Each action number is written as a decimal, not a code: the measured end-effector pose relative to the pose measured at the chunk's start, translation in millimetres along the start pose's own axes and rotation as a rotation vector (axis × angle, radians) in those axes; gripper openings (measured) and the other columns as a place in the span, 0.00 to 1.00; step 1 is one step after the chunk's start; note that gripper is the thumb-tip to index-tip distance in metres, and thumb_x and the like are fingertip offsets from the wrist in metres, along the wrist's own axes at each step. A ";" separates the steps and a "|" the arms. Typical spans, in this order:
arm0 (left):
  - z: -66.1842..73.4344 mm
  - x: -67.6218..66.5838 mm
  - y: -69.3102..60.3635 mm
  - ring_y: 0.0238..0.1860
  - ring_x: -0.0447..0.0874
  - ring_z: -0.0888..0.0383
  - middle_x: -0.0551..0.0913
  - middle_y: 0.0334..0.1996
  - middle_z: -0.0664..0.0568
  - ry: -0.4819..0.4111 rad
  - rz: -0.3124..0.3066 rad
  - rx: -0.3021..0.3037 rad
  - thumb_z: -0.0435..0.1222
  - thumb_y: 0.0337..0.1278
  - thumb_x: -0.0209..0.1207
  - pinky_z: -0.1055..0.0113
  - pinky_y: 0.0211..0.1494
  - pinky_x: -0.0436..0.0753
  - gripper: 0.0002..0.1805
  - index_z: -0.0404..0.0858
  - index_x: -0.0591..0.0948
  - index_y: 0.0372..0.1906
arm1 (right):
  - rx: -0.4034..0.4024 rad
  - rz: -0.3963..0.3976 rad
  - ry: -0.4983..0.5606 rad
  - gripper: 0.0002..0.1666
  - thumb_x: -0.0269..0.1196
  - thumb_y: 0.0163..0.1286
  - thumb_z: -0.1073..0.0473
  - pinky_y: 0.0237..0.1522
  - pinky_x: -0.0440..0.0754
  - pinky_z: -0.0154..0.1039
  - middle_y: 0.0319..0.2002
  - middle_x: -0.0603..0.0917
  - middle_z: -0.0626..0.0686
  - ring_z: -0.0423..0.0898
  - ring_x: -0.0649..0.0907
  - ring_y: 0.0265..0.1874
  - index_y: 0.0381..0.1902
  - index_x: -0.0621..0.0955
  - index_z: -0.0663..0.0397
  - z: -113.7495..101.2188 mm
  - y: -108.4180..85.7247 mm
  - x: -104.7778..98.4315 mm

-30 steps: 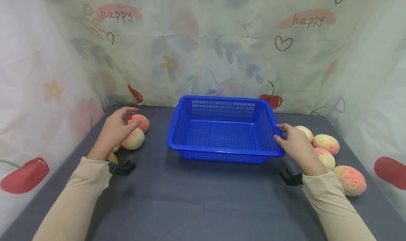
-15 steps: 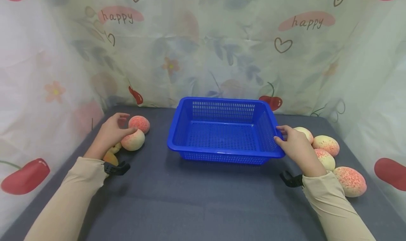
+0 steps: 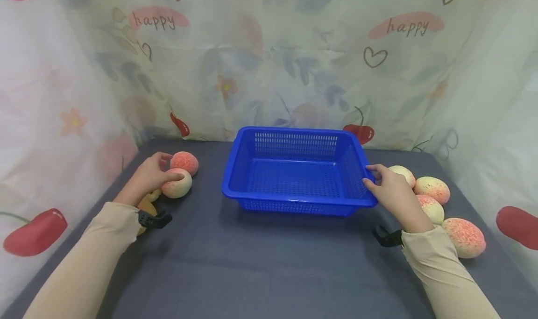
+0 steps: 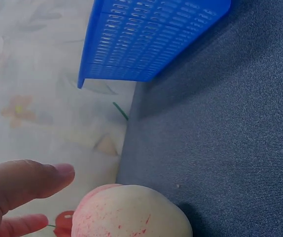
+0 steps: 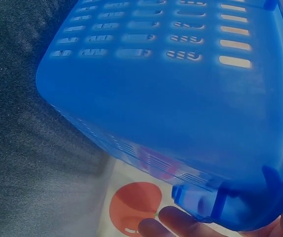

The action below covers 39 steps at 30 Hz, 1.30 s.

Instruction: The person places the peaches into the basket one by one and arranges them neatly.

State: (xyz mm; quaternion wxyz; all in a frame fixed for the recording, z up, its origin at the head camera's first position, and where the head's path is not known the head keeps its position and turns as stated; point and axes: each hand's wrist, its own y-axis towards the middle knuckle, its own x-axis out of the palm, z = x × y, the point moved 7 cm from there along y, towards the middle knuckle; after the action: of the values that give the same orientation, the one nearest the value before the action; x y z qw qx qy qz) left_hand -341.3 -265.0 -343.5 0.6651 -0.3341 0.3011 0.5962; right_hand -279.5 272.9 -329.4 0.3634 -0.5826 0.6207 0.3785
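Observation:
A blue plastic basket (image 3: 290, 204) with slotted walls stands in the middle of the table. My right hand (image 3: 392, 193) grips its right rim, thumb on the near side; in the right wrist view its fingertips (image 5: 176, 222) show beneath the rim (image 5: 252, 217). On the left, my left hand (image 3: 147, 176) is over a pale pink-tinted peach (image 3: 178, 188), thumb extended across it. The left wrist view has the thumb (image 4: 48, 180) apart from the peach (image 4: 136, 215). A redder peach (image 3: 185, 162) lies just behind.
Yellowish-orange fruit (image 3: 147, 207) is partly hidden under my left wrist. Several speckled peaches, among them a large one (image 3: 464, 237), lie along the right side by my right forearm. A printed curtain (image 3: 273, 76) encloses the dark grey table (image 3: 269, 263) at back and sides.
My left hand has drawn back from the redder peach toward the left, then lowered toward the paler peach, its thumb now across it. The right hand and basket have stayed put.

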 end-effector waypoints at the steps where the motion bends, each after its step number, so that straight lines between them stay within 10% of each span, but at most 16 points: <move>1: 0.7 -1.2 1.8 0.62 0.65 0.33 0.62 0.65 0.26 0.003 -0.005 -0.002 0.50 0.57 0.63 0.40 0.58 0.73 0.45 0.30 0.58 0.70 | -0.001 0.002 0.005 0.32 0.54 0.73 0.52 0.47 0.82 0.58 0.57 0.76 0.74 0.68 0.81 0.51 0.67 0.66 0.66 0.1 0.8 -0.8; 14: 26.7 3.0 27.4 0.65 0.64 0.34 0.62 0.66 0.27 0.062 -0.075 0.052 0.45 0.53 0.66 0.41 0.66 0.67 0.49 0.24 0.55 0.70 | -0.034 0.070 0.019 0.32 0.55 0.73 0.50 0.43 0.83 0.58 0.53 0.78 0.74 0.65 0.84 0.44 0.66 0.66 0.66 5.5 6.7 -17.7; 27: 6.1 28.8 9.5 0.45 0.72 0.39 0.72 0.47 0.30 0.263 -0.127 0.047 0.40 0.36 0.75 0.47 0.46 0.75 0.49 0.23 0.62 0.63 | -0.057 0.022 0.046 0.29 0.57 0.72 0.54 0.29 0.83 0.42 0.49 0.80 0.72 0.54 0.86 0.34 0.64 0.68 0.67 2.7 1.3 6.0; 39: 15.9 26.2 14.5 0.45 0.71 0.37 0.68 0.46 0.28 0.314 -0.164 0.025 0.40 0.36 0.75 0.47 0.43 0.75 0.52 0.22 0.59 0.64 | -0.049 0.047 0.040 0.29 0.56 0.72 0.54 0.36 0.84 0.48 0.51 0.80 0.72 0.59 0.86 0.39 0.64 0.68 0.66 3.0 5.0 1.9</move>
State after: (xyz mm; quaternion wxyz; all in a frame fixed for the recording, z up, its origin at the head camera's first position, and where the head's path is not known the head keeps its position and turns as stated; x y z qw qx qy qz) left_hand -352.9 -235.7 -356.2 0.6604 -0.4381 0.3802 0.4768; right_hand -284.6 274.9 -332.2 0.3278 -0.5841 0.6318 0.3901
